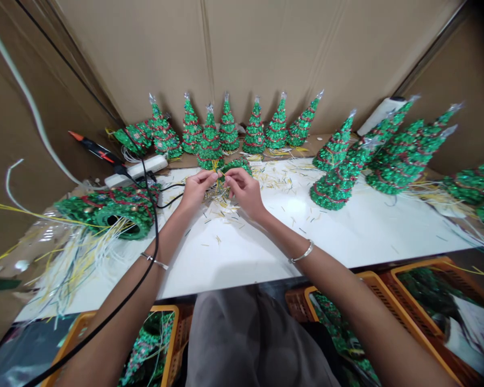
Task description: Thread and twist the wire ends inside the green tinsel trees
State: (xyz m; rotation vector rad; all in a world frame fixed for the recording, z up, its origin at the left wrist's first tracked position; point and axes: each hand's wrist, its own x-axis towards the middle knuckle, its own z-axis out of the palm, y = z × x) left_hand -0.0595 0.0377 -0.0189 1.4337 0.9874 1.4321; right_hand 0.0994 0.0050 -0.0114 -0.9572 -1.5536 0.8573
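Note:
My left hand [197,188] and my right hand [244,189] meet over the middle of the white table [347,236]. Both pinch thin yellow and white wires [218,185] that come from a small green glitter tree [237,165] lying on its side just beyond my fingers. Short wire clippings [221,215] lie scattered under my hands. A silver bangle sits on each wrist.
Several upright green trees [226,131] stand along the cardboard back wall, more lean at the right [387,156]. Lying trees with long wire bundles [108,209] fill the left. A white power strip [139,171], a black cable [155,236] and orange crates [423,301] lie nearby.

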